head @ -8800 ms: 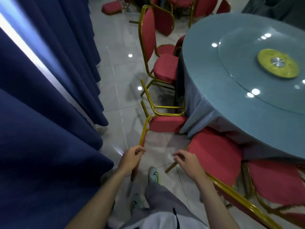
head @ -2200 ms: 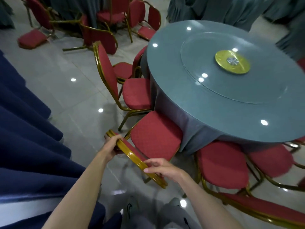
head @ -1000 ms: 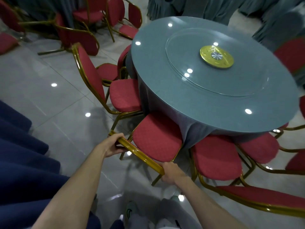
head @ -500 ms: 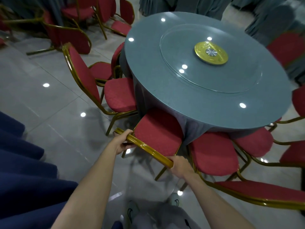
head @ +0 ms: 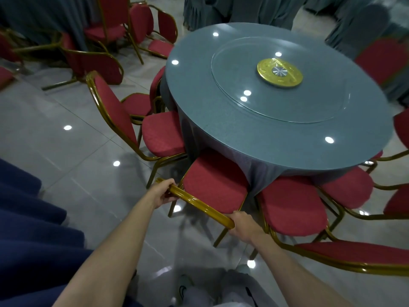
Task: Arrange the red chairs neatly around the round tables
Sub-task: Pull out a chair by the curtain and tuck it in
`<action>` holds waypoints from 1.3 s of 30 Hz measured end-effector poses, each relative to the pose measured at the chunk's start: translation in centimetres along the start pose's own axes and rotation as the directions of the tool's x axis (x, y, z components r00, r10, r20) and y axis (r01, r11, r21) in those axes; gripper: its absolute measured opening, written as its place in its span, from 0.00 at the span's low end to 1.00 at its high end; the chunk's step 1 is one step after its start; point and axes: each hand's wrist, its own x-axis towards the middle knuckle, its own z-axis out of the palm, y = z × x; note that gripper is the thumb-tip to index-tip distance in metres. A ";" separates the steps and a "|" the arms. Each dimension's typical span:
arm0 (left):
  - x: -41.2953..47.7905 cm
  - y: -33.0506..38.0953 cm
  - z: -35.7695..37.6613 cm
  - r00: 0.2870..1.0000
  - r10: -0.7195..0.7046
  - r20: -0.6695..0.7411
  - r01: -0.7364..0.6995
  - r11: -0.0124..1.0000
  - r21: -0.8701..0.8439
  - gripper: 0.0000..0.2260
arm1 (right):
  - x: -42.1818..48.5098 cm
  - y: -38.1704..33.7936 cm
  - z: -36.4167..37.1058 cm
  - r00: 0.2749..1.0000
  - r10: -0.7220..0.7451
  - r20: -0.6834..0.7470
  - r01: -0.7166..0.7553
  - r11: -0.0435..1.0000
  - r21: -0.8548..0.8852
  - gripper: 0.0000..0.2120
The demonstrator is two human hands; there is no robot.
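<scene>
— Where, the red chair?
— Tucked seat-first under the round table edge.
— Held how?
— With left hand and right hand curled round the gold top rail. Likely light, rigid, slick; grip firmly.

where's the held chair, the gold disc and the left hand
held chair point(head: 215, 187), head view, middle of its red seat
gold disc point(head: 279, 72), head view, its centre hub
left hand point(head: 162, 193), head view, back of the hand

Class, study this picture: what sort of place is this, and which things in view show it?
Probably a banquet hall or restaurant function room: a cloth-draped round table with a glass turntable, many matching gold-framed red chairs, and more draped tables behind.
</scene>
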 end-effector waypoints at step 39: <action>-1.1 -4.1 -1.3 0.956 0.265 -0.125 -0.221 0.932 0.286 0.39 | -2.2 0.0 1.9 0.997 -0.071 -0.012 0.071 0.997 -0.009 0.25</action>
